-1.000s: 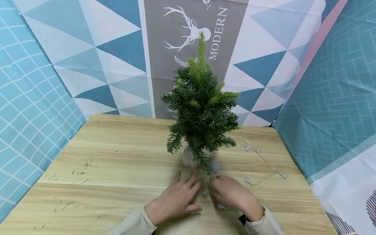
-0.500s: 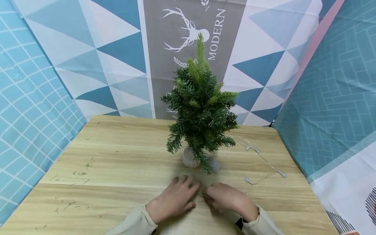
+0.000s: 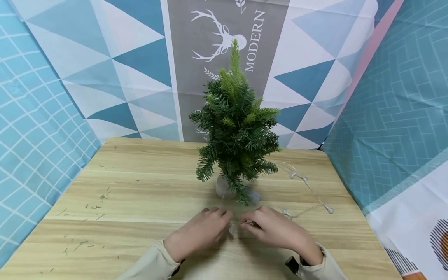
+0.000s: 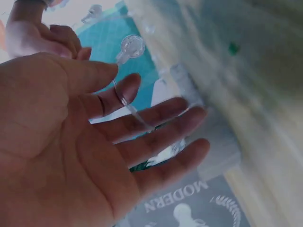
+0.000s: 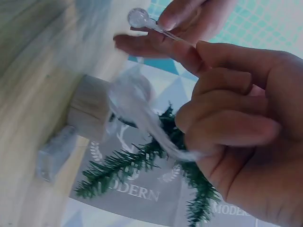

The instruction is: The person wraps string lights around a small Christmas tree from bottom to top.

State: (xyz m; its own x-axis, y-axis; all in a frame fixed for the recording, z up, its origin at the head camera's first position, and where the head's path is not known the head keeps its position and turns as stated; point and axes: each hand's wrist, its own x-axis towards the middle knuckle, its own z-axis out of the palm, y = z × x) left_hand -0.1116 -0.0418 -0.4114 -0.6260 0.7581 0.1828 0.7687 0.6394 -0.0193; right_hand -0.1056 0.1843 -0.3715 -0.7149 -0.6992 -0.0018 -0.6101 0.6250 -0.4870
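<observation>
A string of lights with clear round bulbs on a thin wire runs between my hands, one bulb (image 3: 231,228) hanging there in the head view. My left hand (image 3: 201,231) pinches the wire between thumb and forefinger, close to a bulb (image 4: 133,46); its other fingers are spread. With thumb and forefinger my right hand (image 3: 276,229) pinches the wire too, its other fingers curled. Below those fingers dangles a blurred bulb (image 5: 130,97). Just beyond both hands stands a small artificial pine tree (image 3: 236,128) on a pale, stump-like base (image 3: 224,187).
A grey box (image 5: 57,153) lies beside the tree's base. More of the light string (image 3: 311,189) loops over the table's right side. Green needle scraps (image 3: 80,245) are scattered on the wooden table (image 3: 140,202) at left. Patterned cloths (image 3: 140,70) hang around it.
My left hand has gone from fingers spread on the table to fingers drawn together on the wire. My right hand has turned and lifted slightly, and a bulb now shows between the hands.
</observation>
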